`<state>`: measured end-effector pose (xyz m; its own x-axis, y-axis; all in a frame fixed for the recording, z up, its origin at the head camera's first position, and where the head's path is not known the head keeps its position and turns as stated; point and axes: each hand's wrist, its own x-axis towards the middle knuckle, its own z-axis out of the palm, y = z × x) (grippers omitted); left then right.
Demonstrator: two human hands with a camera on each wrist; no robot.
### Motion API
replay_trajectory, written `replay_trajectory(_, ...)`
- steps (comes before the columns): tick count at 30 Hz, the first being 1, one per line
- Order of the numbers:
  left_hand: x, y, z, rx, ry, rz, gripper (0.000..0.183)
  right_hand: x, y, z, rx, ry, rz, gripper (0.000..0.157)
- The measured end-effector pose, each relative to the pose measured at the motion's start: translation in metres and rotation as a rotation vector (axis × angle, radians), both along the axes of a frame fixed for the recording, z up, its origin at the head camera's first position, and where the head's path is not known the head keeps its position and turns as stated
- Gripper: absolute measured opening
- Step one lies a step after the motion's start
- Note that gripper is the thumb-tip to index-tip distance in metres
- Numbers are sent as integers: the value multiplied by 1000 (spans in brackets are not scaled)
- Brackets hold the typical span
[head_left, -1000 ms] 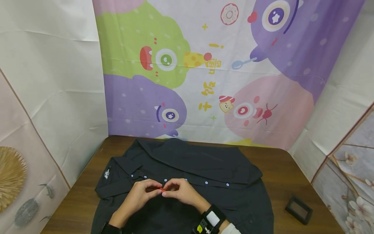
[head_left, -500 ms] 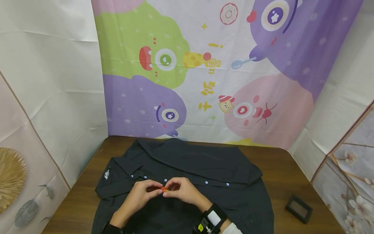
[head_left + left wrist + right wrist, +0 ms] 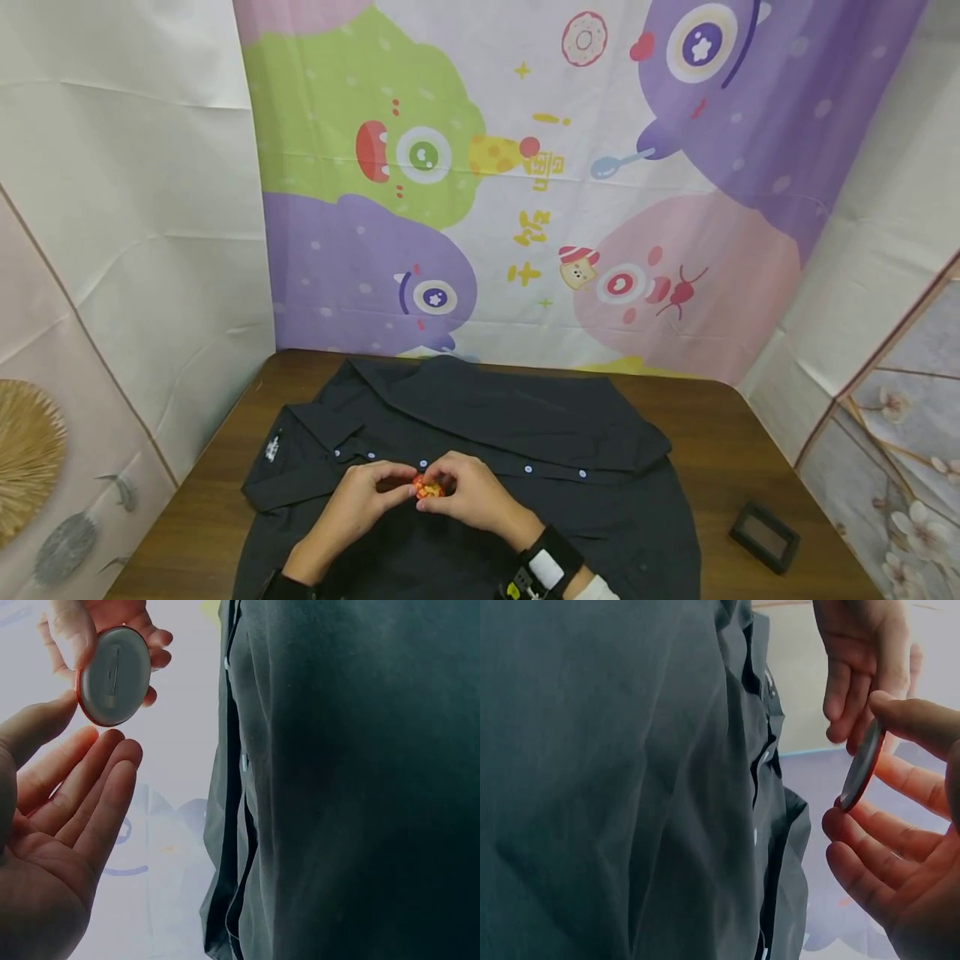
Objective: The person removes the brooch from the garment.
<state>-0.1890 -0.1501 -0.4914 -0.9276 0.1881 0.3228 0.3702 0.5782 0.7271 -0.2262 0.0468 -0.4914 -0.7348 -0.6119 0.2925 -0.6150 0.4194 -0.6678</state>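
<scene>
bare hands; black wrist strap (image 3: 545, 560) with white block, white sleeve (image 3: 596, 588) behind it.

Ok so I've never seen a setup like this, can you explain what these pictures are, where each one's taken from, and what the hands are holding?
There is no machine here: a person works with two bare hands and wears three cameras. The wide picture comes from a head camera looking down at a brown table. On it lie a dark button-up shirt and, to the right, a small dark box. The two close-ups come from cameras on each wrist. Above the shirt, the left hand and right hand meet at a small round badge. It is orange on the front and grey on the back with a pin; the right hand pinches its edge.
</scene>
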Motion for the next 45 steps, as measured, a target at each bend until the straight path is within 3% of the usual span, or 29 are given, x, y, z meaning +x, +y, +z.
replay_trajectory(16, -6, 7, 1, -23, -4, 29, 17, -1, 7, 6, 65, 214, -41, 27)
replay_trajectory(29, -5, 7, 3, -33, 14, 29, 14, 1, 10, 8, 62, 247, -64, 29)
replay_trajectory(34, -6, 7, 5, -32, -22, -1, 15, 2, 14, 13, 58, 269, -108, 29)
replay_trajectory(40, 0, 1, 3, -36, -73, 40, 15, 4, 14, 12, 69, 244, -111, 31)
replay_trajectory(45, 1, 2, 1, -36, -69, 23, 15, 5, 16, 10, 66, 247, -120, 32)
